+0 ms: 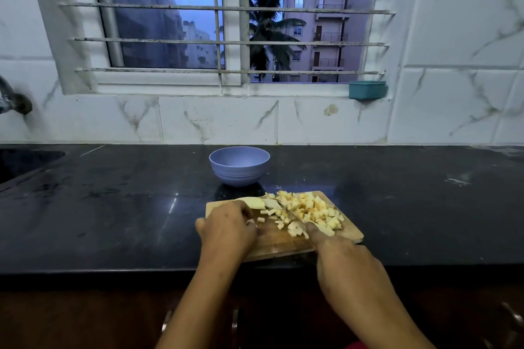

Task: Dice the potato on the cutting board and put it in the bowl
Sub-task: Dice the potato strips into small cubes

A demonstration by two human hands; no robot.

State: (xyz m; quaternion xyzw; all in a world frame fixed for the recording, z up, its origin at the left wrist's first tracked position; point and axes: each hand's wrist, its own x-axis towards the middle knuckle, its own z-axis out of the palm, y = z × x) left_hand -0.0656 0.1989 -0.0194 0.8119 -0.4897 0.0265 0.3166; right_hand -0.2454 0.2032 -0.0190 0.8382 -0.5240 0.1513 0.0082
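Head view: looking down over a dark kitchen counter [113, 221] toward a barred window [221, 22] at dusk.
Cutting board [283, 244]: wooden, set slantwise near the counter's front edge, within easy reach of both hands.
Diced potato [314, 211]: heaped in pale cubes over the board's right and far part, apparently pushed clear of the blade to leave working room.
Uncut potato piece [255, 202]: long pale slab at the board's far left corner, waiting for the blade.
Left hand [226, 231]: on the board's left side, fingers curled down onto the near end of the uncut potato piece, pinning it; fingertips tucked under, probably to keep them off the edge.
Right hand [346, 266]: closed round the knife handle at the board's near right edge, forefinger stretched along the back of the blade for guidance; handle itself hidden beneath the hand.
Knife [293, 215]: blade angled from near right toward far left, tip among loose cubes just beside the uncut potato piece, placed for another cut.
Bowl [239, 173]: lilac, upright on the counter just beyond the board, not touching it; no potato visible inside; parked close for a short transfer.
Stage: judged as dicing nearly done, transfer to the bowl not yet begun.
Elsewhere: teal tub [367, 91] on the window sill at right; tap [14, 100] on the far left wall above a sink [22, 163].
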